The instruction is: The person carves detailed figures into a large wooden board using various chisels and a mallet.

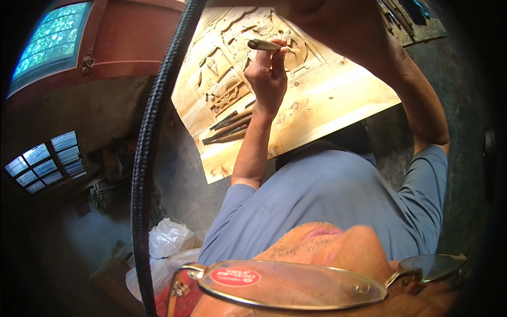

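- Carved wooden panel (pixel 317 98): the broadest thing in the work area, pale, set before the person's body. Relief covers its upper part; a plain strip runs along the near edge. Whatever supports it is hidden.
- Counter (pixel 434 33): a wooden surface at the upper right, partly cut off, carrying more slim tools (pixel 397 18).
- Right arm (pixel 425 105): bent, reaching to the upper edge of the view. The right hand (pixel 332 24) seems to be the broad shadowed shape there, off the wood; its fingers do not show, so I cannot tell how far they are spread or whether they hold anything.
- Left hand (pixel 268 79): over the relief, fingers curled in a close pinch around one tool.
- Row of chisels (pixel 227 132): several, side by side on the panel, left of the left wrist.
- Held tool (pixel 264 45): a stout-handled carving tool by its look, its blunt end pointing left; the working tip cannot be made out.
- Step, as I judge it: relief carving, apparently between cuts. The next move would call for setting the edge on a carved line, with the right hand brought down to steady or drive it.
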Demonstrator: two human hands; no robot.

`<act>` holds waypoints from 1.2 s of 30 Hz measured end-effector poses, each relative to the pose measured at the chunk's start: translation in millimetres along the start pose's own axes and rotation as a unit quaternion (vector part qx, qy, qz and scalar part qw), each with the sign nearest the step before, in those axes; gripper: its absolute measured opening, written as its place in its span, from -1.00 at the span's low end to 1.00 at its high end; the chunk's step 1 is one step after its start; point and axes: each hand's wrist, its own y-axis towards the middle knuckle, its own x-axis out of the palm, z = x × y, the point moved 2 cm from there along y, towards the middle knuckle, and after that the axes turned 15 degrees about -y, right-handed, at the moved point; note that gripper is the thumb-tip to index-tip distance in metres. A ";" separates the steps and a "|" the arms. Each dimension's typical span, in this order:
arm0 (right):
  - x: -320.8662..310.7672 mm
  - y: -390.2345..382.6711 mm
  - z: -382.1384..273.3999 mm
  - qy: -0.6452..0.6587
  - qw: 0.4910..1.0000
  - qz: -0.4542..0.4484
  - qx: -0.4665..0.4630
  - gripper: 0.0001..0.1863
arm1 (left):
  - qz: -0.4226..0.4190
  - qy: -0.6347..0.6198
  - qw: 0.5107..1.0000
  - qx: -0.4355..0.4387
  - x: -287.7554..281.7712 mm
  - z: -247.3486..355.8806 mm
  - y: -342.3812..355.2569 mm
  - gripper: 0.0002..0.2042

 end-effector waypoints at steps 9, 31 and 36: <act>12.0 -16.7 -17.4 -0.055 0.994 -0.063 -0.075 -0.35 | -0.004 0.006 0.999 0.034 -0.1 -7.9 -3.3 -0.94; 26.0 -42.3 -1.6 -0.091 0.990 -0.005 -0.104 -0.49 | 0.093 -0.025 0.994 0.047 -3.5 -35.6 -7.7 -0.94; 23.2 -44.3 -4.1 -0.089 0.990 -0.024 -0.111 -0.48 | 0.096 0.029 0.993 0.061 -3.6 -17.6 -8.6 -0.93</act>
